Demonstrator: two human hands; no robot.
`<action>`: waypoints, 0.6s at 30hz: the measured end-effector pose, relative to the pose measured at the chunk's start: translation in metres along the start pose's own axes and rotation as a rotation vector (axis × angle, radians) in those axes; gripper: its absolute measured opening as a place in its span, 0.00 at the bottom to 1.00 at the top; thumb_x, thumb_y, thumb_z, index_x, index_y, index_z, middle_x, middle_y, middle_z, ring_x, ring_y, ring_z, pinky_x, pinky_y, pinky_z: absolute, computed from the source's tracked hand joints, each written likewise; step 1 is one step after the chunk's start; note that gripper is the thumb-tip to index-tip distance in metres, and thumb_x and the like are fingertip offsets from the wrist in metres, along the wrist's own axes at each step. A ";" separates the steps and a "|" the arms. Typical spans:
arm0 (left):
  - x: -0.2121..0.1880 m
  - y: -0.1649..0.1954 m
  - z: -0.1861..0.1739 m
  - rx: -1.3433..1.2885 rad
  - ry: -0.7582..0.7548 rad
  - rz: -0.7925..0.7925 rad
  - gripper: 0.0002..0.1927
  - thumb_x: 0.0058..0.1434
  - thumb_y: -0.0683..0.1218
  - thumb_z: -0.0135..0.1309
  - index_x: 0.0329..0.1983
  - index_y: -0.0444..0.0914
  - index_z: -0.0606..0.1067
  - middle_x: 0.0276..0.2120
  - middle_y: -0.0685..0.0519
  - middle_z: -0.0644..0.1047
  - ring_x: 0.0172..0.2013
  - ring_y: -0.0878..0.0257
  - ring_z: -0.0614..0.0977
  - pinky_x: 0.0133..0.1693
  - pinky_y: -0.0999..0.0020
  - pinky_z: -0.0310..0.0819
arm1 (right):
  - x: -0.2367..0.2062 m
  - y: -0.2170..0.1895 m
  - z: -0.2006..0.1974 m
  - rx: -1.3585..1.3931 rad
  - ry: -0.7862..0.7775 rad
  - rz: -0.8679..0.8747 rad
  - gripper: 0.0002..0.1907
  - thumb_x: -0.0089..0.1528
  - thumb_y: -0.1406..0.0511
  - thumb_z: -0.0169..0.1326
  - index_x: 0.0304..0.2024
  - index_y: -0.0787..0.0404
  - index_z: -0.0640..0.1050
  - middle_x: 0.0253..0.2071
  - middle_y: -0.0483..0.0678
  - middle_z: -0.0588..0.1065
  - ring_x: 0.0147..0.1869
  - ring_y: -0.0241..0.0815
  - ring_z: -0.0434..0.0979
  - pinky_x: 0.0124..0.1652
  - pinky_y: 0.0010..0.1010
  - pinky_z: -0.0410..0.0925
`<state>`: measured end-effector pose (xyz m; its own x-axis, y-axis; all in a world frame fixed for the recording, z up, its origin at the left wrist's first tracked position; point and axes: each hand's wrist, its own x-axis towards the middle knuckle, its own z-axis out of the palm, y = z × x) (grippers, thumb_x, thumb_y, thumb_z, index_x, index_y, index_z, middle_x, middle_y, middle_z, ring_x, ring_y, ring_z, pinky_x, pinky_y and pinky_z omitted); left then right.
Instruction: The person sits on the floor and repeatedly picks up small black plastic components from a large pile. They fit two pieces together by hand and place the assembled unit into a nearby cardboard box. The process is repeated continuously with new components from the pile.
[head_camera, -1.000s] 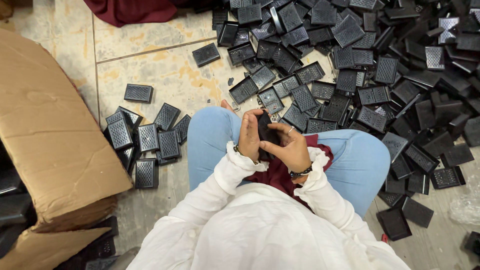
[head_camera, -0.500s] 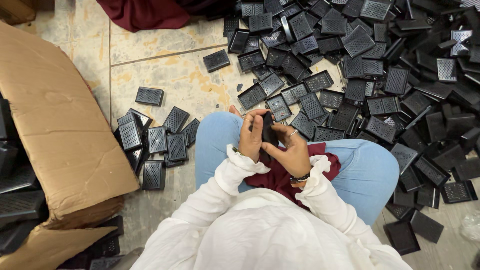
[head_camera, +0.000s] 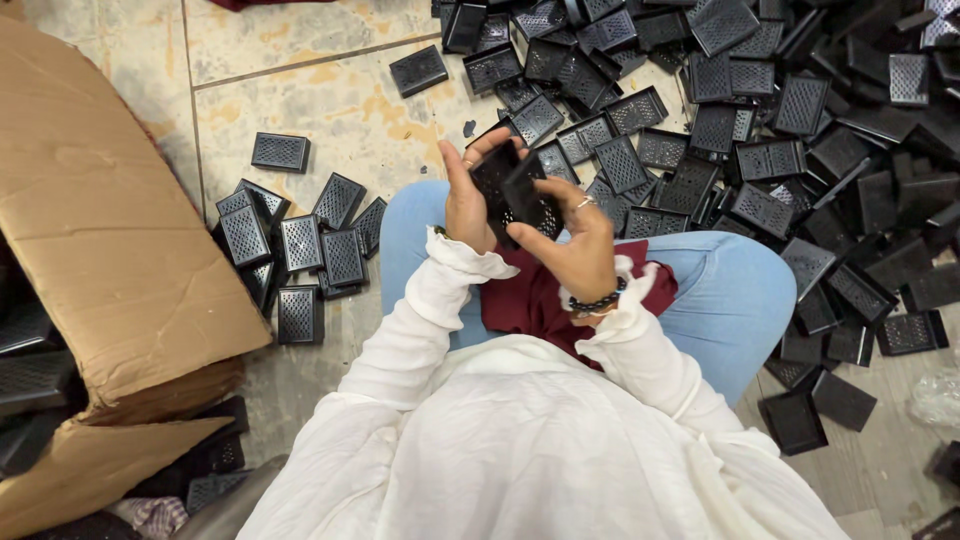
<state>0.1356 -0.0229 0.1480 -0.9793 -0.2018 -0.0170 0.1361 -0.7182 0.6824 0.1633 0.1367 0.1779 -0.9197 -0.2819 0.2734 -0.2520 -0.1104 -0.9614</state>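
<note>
Two black perforated plates (head_camera: 515, 190) are gripped above the lap between the left hand (head_camera: 466, 200) and right hand (head_camera: 575, 245), hemmed by the big pile (head_camera: 760, 110) ahead-right, with bare tile floor (head_camera: 330, 110) ahead-left.

The person's lap (head_camera: 640, 300) sits at the centre of the floor. To its left lies a small cluster of grille plates (head_camera: 290, 250), and further left a cardboard box (head_camera: 100, 240). Beyond the lap and off to its right spreads the big heap of plates (head_camera: 760, 130). Just above the lap, both hands (head_camera: 530, 215) meet around plates.
</note>
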 end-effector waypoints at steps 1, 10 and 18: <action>-0.002 0.000 0.004 0.059 -0.025 0.037 0.42 0.75 0.71 0.27 0.59 0.31 0.73 0.50 0.45 0.79 0.49 0.58 0.80 0.56 0.63 0.76 | 0.001 -0.003 0.004 -0.073 0.002 -0.020 0.28 0.58 0.72 0.69 0.59 0.70 0.73 0.59 0.54 0.74 0.62 0.41 0.76 0.62 0.31 0.69; -0.019 -0.002 0.013 0.124 -0.072 -0.058 0.37 0.76 0.67 0.28 0.61 0.31 0.72 0.50 0.45 0.77 0.50 0.59 0.80 0.57 0.65 0.74 | -0.001 -0.004 0.002 0.040 -0.003 0.046 0.30 0.57 0.72 0.70 0.59 0.75 0.74 0.59 0.55 0.75 0.64 0.42 0.75 0.65 0.32 0.69; -0.027 -0.013 -0.001 -0.057 -0.081 -0.092 0.27 0.75 0.56 0.37 0.64 0.31 0.70 0.55 0.43 0.76 0.55 0.55 0.79 0.64 0.61 0.69 | -0.005 0.009 -0.005 0.172 -0.018 0.187 0.31 0.55 0.74 0.70 0.59 0.75 0.73 0.54 0.56 0.78 0.57 0.40 0.79 0.58 0.29 0.73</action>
<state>0.1604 -0.0087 0.1391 -0.9966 -0.0805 -0.0171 0.0511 -0.7682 0.6382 0.1642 0.1419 0.1676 -0.9396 -0.3292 0.0933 -0.0218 -0.2146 -0.9765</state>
